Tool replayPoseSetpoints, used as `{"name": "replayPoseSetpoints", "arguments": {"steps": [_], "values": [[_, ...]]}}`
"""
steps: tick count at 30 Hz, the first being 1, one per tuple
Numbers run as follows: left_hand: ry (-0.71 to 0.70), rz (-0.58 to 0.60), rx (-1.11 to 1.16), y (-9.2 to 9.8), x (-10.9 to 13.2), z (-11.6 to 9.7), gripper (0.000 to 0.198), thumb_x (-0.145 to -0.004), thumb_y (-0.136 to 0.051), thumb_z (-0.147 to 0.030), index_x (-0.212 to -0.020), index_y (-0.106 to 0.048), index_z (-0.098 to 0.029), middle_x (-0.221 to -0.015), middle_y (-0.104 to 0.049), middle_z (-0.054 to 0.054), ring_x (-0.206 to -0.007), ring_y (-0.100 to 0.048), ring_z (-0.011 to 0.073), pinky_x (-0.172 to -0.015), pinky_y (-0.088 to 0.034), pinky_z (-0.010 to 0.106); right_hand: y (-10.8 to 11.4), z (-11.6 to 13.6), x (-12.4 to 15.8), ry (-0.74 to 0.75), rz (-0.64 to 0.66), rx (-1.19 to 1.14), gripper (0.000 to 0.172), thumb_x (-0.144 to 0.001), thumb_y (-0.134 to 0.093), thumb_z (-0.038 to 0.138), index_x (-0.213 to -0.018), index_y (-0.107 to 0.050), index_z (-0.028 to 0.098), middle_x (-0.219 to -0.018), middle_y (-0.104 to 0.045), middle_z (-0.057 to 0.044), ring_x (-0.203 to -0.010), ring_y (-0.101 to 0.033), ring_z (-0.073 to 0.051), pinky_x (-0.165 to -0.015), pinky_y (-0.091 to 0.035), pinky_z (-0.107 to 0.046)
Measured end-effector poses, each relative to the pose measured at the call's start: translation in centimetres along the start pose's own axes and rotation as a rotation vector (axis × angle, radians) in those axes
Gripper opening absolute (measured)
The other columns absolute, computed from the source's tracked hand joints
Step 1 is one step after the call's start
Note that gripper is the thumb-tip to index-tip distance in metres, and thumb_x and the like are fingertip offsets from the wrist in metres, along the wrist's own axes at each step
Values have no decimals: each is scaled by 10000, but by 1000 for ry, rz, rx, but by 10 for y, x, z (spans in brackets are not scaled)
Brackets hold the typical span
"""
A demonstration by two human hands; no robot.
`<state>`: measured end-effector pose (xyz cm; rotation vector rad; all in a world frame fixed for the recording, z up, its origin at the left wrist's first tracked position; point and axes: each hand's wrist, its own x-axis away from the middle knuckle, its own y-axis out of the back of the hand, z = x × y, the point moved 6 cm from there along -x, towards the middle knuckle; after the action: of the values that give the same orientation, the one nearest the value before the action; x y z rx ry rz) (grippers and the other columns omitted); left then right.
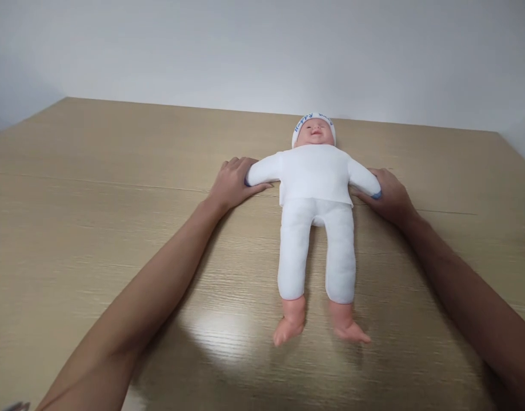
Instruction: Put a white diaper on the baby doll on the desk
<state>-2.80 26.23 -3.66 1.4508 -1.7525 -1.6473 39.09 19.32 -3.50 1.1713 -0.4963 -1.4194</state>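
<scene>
A baby doll (316,174) lies on its back on the wooden table, its head toward the wall and its bare feet toward me. It wears a white top, white trousers and a white cap (312,118) with blue lettering. My left hand (234,182) is closed round the end of the doll's sleeved arm on the left. Round the other arm's end, my right hand (388,194) is closed too, with a bit of blue cuff showing beside it. Both doll arms are stretched out sideways; their hands are hidden in my grip.
The light wooden table (116,228) fills most of the view, with a thin seam running across it. A pale wall (262,51) rises behind its far edge. Light reflects off the tabletop left of the doll's feet.
</scene>
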Motion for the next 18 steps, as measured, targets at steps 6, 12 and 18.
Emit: {"name": "replayPoseSetpoints", "arguments": {"steps": [6,12,18], "values": [[-88,66,175,18,8,20,866,-898,-686,-880,-1407,-727,-181,-1260,-785,147,-1148,-658,345,-1086,-486,472,5,-9,-1,113,102,-20,655,-953,-691,660,-1426,-687,207,-1188,-748,-205,-1040,-610,-404,-978,-469,-583],[-56,48,214,18,8,20,829,-857,-764,-826,-1373,-759,-177,-1230,-799,146,-1151,-659,339,-1094,-502,476,4,-13,0,170,98,-6,746,-998,-642,723,-1501,-640,172,-1250,-749,-205,-1086,-601,-365,-1015,-463,-532],[-41,28,194,16,11,18,827,-861,-742,-827,-1375,-759,-178,-1272,-791,152,-1135,-659,332,-1139,-457,502,7,-14,7,187,2,83,815,-984,-626,739,-1520,-624,125,-1274,-746,-208,-1130,-640,-365,-1028,-472,-517]]}}
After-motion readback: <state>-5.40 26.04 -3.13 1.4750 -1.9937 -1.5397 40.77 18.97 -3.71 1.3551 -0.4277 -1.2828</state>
